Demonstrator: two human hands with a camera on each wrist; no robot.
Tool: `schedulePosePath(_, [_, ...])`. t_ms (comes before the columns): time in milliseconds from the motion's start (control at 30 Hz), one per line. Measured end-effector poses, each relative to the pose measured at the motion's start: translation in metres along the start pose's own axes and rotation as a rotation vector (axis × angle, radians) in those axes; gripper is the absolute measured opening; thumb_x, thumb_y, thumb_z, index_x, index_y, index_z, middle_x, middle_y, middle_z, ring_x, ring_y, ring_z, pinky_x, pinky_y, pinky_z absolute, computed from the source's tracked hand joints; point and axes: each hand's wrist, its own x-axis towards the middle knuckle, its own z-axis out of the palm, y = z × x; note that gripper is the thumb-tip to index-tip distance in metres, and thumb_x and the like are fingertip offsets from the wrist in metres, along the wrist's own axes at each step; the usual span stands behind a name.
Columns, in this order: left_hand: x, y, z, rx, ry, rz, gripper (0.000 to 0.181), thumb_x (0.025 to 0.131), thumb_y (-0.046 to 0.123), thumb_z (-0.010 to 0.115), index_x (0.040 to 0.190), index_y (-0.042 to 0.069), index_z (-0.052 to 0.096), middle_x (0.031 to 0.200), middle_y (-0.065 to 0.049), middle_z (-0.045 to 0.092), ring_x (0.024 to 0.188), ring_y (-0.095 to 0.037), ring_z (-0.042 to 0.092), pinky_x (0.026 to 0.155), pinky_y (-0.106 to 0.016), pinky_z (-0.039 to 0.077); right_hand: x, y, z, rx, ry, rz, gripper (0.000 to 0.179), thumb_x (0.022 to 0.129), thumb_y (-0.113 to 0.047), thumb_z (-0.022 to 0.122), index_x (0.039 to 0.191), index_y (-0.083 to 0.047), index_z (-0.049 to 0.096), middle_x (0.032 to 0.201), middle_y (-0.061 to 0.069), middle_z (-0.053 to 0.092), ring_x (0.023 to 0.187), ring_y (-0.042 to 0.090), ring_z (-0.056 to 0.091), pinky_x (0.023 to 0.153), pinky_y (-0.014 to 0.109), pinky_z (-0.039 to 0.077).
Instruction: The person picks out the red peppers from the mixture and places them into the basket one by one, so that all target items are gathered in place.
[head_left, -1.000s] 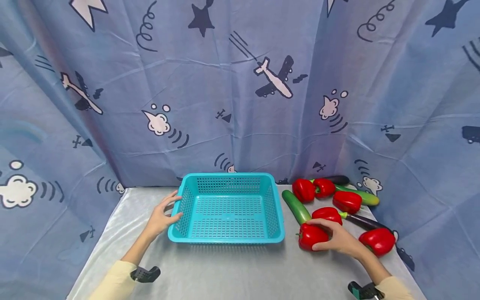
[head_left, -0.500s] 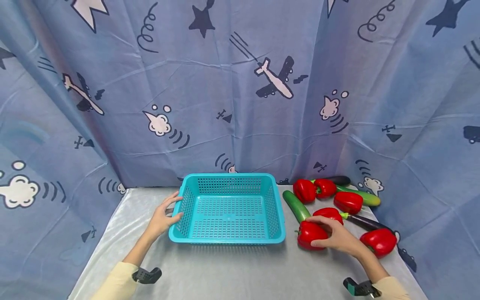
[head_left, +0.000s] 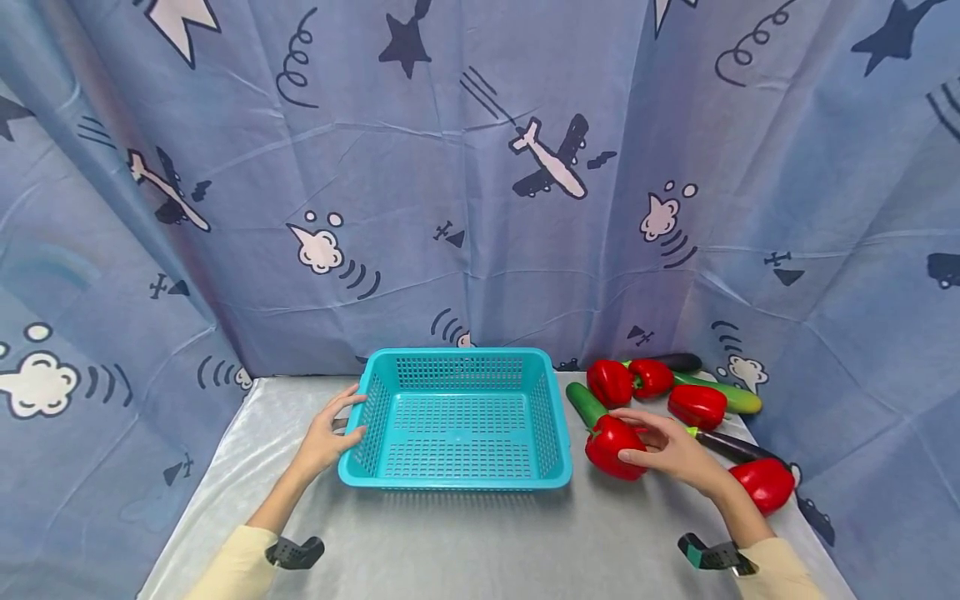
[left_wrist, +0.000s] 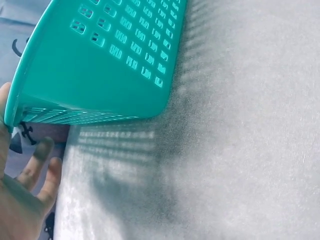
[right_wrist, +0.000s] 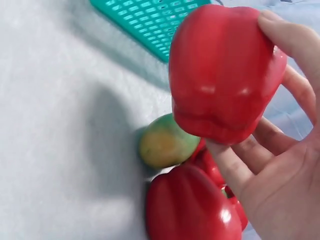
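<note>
My right hand (head_left: pixel 678 454) grips a red bell pepper (head_left: pixel 613 448), thumb on one side and fingers on the other. In the right wrist view the held bell pepper (right_wrist: pixel 225 72) hangs above the table, its shadow cast on the cloth. A cucumber (head_left: pixel 585 403) lies partly behind it, and another bell pepper (right_wrist: pixel 192 207) rests below my hand. My left hand (head_left: pixel 322 437) holds the left rim of a turquoise plastic basket (head_left: pixel 457 482). Seen from the left wrist, two fingers (left_wrist: pixel 49 185) hang outside the basket wall (left_wrist: pixel 75 75).
To the right lie more red bell peppers (head_left: pixel 697 406), a dark eggplant (head_left: pixel 731 445) and a green-yellow cucumber (head_left: pixel 738 398). Another dark eggplant (head_left: pixel 678 362) sits at the back by the curtain (head_left: pixel 480 250). A pale cloth covers the table (head_left: pixel 457 550).
My right hand has raised the bell pepper off the table and shifted it slightly left and away from me. My left hand stays at the basket rim.
</note>
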Motion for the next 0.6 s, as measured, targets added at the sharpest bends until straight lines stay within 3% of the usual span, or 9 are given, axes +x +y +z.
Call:
schedulePosePath(267, [0.0,0.0,0.001,0.034,-0.001,0.02,0.051,0.09,-0.009,0.07,0.138,-0.004,0.056,0.159,-0.024,0.03,0.112,-0.051,0.06,0.085,-0.053,0.055,0.012,-0.013,0.001,-0.026,0.031,0.08,0.058,0.096,-0.024,0.072,0.15,-0.018,0.051,0.146,0.019,0.049,0.118,0.046,0.052,0.077,0.038,0.058])
schedulePosePath(433, [0.002,-0.001,0.0,0.077,-0.003,0.026,0.049,0.09,-0.006,0.071,0.136,-0.001,0.059,0.159,-0.022,0.031,0.112,-0.049,0.061,0.084,-0.053,0.055,0.02,-0.023,0.002,0.05,0.008,0.114,0.063,0.099,-0.024,0.067,0.156,-0.019,0.041,0.152,0.024,0.038,0.126,0.055,0.045,0.078,0.049,0.058])
schedulePosePath(600, [0.003,-0.001,-0.004,0.17,-0.013,0.044,0.044,0.089,-0.003,0.073,0.131,0.003,0.064,0.158,-0.019,0.034,0.112,-0.048,0.06,0.084,-0.055,0.055,0.03,-0.027,0.004,0.122,0.008,0.104,0.061,0.099,-0.023,0.067,0.155,-0.02,0.041,0.152,0.023,0.037,0.131,0.056,0.039,0.08,0.051,0.057])
